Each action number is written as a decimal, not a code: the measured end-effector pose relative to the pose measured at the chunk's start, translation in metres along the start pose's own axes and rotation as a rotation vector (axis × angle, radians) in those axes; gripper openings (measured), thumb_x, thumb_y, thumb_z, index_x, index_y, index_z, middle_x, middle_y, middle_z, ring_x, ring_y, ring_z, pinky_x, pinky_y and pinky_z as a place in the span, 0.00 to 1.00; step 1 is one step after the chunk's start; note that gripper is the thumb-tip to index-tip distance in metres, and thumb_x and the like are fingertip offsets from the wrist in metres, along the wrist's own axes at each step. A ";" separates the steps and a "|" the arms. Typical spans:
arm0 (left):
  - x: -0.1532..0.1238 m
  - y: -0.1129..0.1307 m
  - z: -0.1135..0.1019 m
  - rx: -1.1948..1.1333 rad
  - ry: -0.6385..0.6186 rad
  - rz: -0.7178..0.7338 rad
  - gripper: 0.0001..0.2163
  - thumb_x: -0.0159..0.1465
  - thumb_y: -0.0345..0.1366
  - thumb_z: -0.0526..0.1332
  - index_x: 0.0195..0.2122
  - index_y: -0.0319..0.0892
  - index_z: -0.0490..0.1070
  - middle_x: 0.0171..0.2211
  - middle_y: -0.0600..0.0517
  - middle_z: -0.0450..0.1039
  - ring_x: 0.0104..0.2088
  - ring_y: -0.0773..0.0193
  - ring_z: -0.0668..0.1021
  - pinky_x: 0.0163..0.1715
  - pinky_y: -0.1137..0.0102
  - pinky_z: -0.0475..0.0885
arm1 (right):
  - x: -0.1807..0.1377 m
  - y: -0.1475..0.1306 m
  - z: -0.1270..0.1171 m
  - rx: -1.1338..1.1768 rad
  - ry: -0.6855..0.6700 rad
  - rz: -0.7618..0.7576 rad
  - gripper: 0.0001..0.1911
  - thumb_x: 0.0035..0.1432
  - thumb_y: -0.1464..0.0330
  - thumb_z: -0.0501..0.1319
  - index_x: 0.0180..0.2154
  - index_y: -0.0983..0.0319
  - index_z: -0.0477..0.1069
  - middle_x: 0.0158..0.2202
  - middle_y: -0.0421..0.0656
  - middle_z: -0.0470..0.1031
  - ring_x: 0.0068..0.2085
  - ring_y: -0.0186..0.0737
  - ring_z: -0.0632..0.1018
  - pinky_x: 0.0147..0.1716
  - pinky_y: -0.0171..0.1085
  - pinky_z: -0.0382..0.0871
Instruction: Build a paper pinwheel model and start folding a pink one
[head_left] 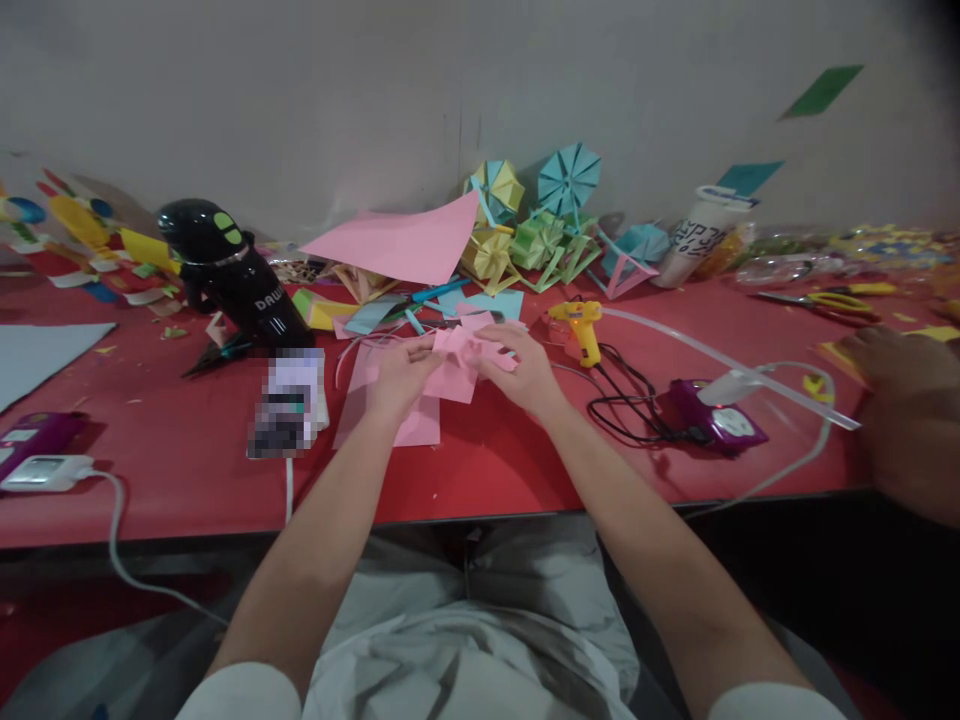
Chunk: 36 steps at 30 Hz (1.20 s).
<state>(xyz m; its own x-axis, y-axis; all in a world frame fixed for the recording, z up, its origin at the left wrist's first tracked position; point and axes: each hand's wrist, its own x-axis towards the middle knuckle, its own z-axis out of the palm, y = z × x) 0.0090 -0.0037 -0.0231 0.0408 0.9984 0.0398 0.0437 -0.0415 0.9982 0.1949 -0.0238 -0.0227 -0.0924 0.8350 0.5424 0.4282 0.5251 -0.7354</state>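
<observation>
Between my two hands is a folded pink paper piece (459,352), held just above the table near its middle. My left hand (405,372) grips its left side, thumb and fingers closed on the paper. My right hand (525,368) pinches the right side, with pink paper showing between the fingers. Under my left hand lies a flat pink sheet (416,428). A yellow glue gun (583,330) rests to the right of my right hand, its black cord (626,405) looped beside it.
Folded paper models (540,235) line the wall behind a large pink sheet (397,238). A black bottle (240,280) and a blurred phone (289,405) are on the left. A purple power strip (720,415), scissors (825,305) and another person's hand (911,400) are on the right.
</observation>
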 end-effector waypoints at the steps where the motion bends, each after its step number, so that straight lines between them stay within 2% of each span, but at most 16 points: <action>1: 0.001 0.000 0.000 -0.004 0.010 0.014 0.10 0.51 0.34 0.68 0.36 0.41 0.79 0.32 0.50 0.79 0.34 0.64 0.78 0.38 0.69 0.73 | -0.001 -0.002 -0.001 -0.017 -0.064 -0.048 0.19 0.53 0.55 0.67 0.45 0.56 0.76 0.50 0.48 0.77 0.53 0.47 0.75 0.53 0.49 0.68; 3: 0.000 0.001 0.002 -0.023 0.023 0.027 0.13 0.49 0.35 0.70 0.37 0.41 0.78 0.33 0.51 0.79 0.35 0.64 0.78 0.39 0.70 0.72 | -0.002 -0.003 -0.001 -0.014 -0.186 -0.090 0.24 0.51 0.54 0.68 0.48 0.55 0.75 0.55 0.48 0.74 0.58 0.48 0.72 0.60 0.51 0.62; 5: -0.001 0.005 0.004 -0.082 0.006 0.008 0.14 0.49 0.38 0.71 0.37 0.41 0.78 0.33 0.51 0.78 0.36 0.64 0.78 0.38 0.71 0.72 | -0.004 -0.001 0.001 0.018 -0.259 -0.077 0.32 0.47 0.52 0.71 0.53 0.55 0.72 0.60 0.50 0.69 0.61 0.50 0.69 0.62 0.52 0.59; 8: -0.004 0.011 0.007 -0.206 -0.100 -0.069 0.16 0.54 0.46 0.68 0.38 0.40 0.78 0.35 0.49 0.78 0.36 0.63 0.78 0.36 0.70 0.73 | -0.006 0.000 0.003 0.110 -0.283 0.001 0.43 0.43 0.52 0.72 0.59 0.57 0.65 0.63 0.52 0.65 0.62 0.52 0.68 0.61 0.52 0.61; 10: -0.005 0.013 0.008 -0.257 -0.165 -0.094 0.17 0.57 0.48 0.65 0.38 0.40 0.78 0.38 0.47 0.79 0.37 0.62 0.78 0.36 0.68 0.73 | -0.006 -0.001 0.003 0.209 -0.299 0.052 0.46 0.42 0.53 0.73 0.61 0.57 0.61 0.62 0.51 0.65 0.60 0.51 0.71 0.58 0.50 0.66; 12: -0.004 0.013 0.007 -0.235 -0.178 -0.072 0.16 0.57 0.47 0.64 0.39 0.40 0.78 0.41 0.45 0.79 0.40 0.60 0.78 0.39 0.67 0.73 | -0.005 -0.004 0.004 0.288 -0.293 0.101 0.43 0.45 0.55 0.72 0.61 0.56 0.61 0.60 0.50 0.68 0.56 0.49 0.74 0.54 0.48 0.70; 17: -0.001 0.004 0.004 0.047 -0.113 0.138 0.09 0.53 0.36 0.66 0.35 0.41 0.79 0.43 0.46 0.78 0.44 0.59 0.77 0.47 0.63 0.70 | 0.000 -0.002 0.004 0.262 -0.147 0.209 0.20 0.54 0.57 0.64 0.45 0.62 0.72 0.42 0.48 0.78 0.42 0.46 0.78 0.45 0.48 0.74; 20: 0.001 -0.001 0.002 0.118 -0.042 0.228 0.06 0.52 0.34 0.67 0.31 0.42 0.76 0.41 0.48 0.77 0.44 0.60 0.76 0.49 0.63 0.69 | 0.001 0.003 0.006 0.404 -0.157 0.319 0.17 0.52 0.59 0.64 0.41 0.62 0.73 0.36 0.45 0.78 0.36 0.44 0.78 0.40 0.46 0.75; 23: 0.002 -0.004 0.002 0.055 -0.017 0.154 0.10 0.48 0.34 0.69 0.29 0.41 0.69 0.37 0.50 0.75 0.41 0.62 0.76 0.44 0.66 0.71 | 0.001 0.003 0.008 0.566 -0.162 0.434 0.16 0.49 0.61 0.64 0.40 0.61 0.73 0.37 0.44 0.79 0.37 0.43 0.78 0.39 0.45 0.76; 27: 0.001 -0.003 0.004 -0.050 -0.014 0.017 0.18 0.45 0.33 0.71 0.35 0.41 0.66 0.32 0.53 0.71 0.34 0.66 0.75 0.34 0.69 0.71 | 0.000 0.004 0.008 0.641 -0.168 0.491 0.16 0.48 0.62 0.64 0.41 0.60 0.73 0.39 0.44 0.78 0.38 0.43 0.79 0.37 0.45 0.77; 29: -0.001 0.000 0.005 -0.070 0.000 -0.008 0.20 0.45 0.31 0.70 0.38 0.41 0.66 0.31 0.53 0.72 0.31 0.66 0.75 0.32 0.70 0.71 | 0.001 0.007 0.008 0.597 -0.150 0.477 0.15 0.49 0.63 0.64 0.41 0.59 0.74 0.40 0.44 0.78 0.38 0.42 0.78 0.38 0.44 0.76; 32: -0.002 0.003 0.004 -0.082 0.058 -0.038 0.22 0.45 0.28 0.69 0.42 0.40 0.66 0.31 0.52 0.74 0.29 0.66 0.76 0.30 0.70 0.71 | 0.004 0.017 0.007 0.439 -0.085 0.443 0.11 0.48 0.63 0.64 0.35 0.60 0.74 0.34 0.42 0.77 0.34 0.39 0.77 0.36 0.41 0.74; 36: -0.001 0.002 0.004 -0.039 0.027 -0.026 0.19 0.46 0.28 0.68 0.42 0.38 0.72 0.36 0.48 0.78 0.34 0.63 0.78 0.35 0.69 0.73 | 0.007 0.028 0.004 0.299 0.016 0.328 0.12 0.48 0.60 0.66 0.29 0.61 0.72 0.29 0.41 0.75 0.31 0.37 0.74 0.34 0.40 0.71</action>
<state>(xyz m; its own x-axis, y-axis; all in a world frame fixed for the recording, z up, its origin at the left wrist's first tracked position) 0.0133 -0.0053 -0.0214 0.0136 0.9998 0.0145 0.0052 -0.0145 0.9999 0.2030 -0.0024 -0.0411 0.0196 0.9639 0.2656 0.1533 0.2596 -0.9534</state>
